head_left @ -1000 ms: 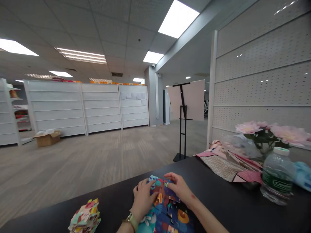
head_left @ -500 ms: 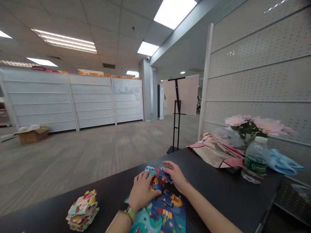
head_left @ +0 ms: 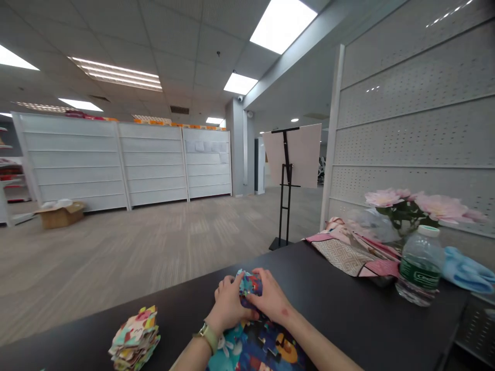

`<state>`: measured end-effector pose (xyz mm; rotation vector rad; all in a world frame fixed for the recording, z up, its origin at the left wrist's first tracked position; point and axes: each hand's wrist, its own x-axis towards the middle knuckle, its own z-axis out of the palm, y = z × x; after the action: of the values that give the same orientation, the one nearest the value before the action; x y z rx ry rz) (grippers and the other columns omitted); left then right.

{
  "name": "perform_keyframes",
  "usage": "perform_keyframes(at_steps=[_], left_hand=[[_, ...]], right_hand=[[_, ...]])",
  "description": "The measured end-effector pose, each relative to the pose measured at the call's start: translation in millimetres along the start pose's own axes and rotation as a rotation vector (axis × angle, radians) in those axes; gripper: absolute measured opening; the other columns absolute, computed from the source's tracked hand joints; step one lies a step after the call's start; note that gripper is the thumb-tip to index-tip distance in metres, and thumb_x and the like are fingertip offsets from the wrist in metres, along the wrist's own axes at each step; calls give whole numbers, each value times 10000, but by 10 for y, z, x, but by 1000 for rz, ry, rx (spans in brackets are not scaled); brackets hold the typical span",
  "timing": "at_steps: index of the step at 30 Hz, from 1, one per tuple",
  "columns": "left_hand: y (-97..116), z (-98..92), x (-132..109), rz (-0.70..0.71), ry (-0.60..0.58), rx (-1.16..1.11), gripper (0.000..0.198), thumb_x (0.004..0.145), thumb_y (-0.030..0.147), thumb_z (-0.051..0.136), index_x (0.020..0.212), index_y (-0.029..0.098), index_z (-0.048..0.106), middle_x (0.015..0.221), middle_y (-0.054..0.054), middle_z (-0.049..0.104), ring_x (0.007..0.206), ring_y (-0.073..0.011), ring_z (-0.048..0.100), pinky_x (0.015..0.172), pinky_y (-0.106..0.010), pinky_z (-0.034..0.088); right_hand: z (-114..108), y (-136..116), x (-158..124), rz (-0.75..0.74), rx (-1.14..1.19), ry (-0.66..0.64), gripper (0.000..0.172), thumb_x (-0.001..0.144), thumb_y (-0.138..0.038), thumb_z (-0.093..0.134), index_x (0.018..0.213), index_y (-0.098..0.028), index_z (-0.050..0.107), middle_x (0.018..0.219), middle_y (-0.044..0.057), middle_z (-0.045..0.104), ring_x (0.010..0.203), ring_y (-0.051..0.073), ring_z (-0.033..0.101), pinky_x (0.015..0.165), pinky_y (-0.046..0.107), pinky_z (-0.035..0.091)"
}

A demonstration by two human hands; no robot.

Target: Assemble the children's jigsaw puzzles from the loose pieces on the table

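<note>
A colourful jigsaw puzzle [head_left: 255,342] with blue, teal and orange pictures lies on the dark table, with gaps between some pieces. My left hand [head_left: 229,304], wearing a watch with a pale green band, curls around the left side of a raised clump of puzzle pieces [head_left: 250,283] at the puzzle's far end. My right hand [head_left: 270,296] grips the same clump from the right, thumb in front and fingers behind. Fingers partly hide the clump. To the left stands an uneven stack of puzzle pieces [head_left: 135,337] in pink, green and cream.
On the right of the black table [head_left: 325,304] stand a water bottle [head_left: 419,268] and pink flowers [head_left: 441,206]. Beside them lie a patterned cloth [head_left: 344,250] and a light blue cloth [head_left: 466,270]. An easel [head_left: 285,206] rises beyond the table edge.
Both hands have come closer together and closed around the far puzzle pieces, which are now bunched up and raised. The view has shifted slightly left.
</note>
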<state>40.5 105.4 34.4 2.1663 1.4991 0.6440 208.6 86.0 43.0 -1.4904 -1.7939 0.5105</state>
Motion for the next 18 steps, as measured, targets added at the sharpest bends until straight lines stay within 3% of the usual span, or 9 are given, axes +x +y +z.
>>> perform_keyframes(at_steps=[5,7,13,16,18], left_hand=[[-30,28,35,173,68,-273,1135,565,184,851,1563,234,314,1318,-73,426,1204,-264,539,1060,-331,419],[-10,14,26,238,91,-361,1063,597,127,808,1546,241,342,1298,-60,424,1219,-252,524,1093,-325,395],[50,-55,5,356,56,-562,861,711,121,687,1508,252,388,1350,-67,466,1313,-275,472,1157,-399,340],[32,-23,30,343,10,-610,901,684,76,609,1529,249,350,1417,-74,440,1347,-274,446,1158,-400,344],[-4,-1,65,310,-21,-619,938,673,75,594,1549,255,313,1455,-82,417,1291,-268,498,1091,-387,426]], right_hand=[[-47,81,85,17,130,3,754,645,-203,734,1368,-168,525,1226,111,648,1165,287,612,1049,409,447],[-80,99,116,17,202,-11,771,656,-237,739,1389,-147,521,1259,128,656,1189,301,612,1074,433,433],[-169,2,111,-79,425,-98,424,771,-370,684,1156,-192,688,1110,56,767,1036,254,700,970,373,521],[-161,-6,89,-75,453,-81,396,721,-310,723,1102,-204,704,1049,32,780,988,246,705,935,366,534],[-157,35,101,-46,447,-58,407,677,-266,742,1078,-203,712,1009,26,783,959,248,707,904,366,545]])
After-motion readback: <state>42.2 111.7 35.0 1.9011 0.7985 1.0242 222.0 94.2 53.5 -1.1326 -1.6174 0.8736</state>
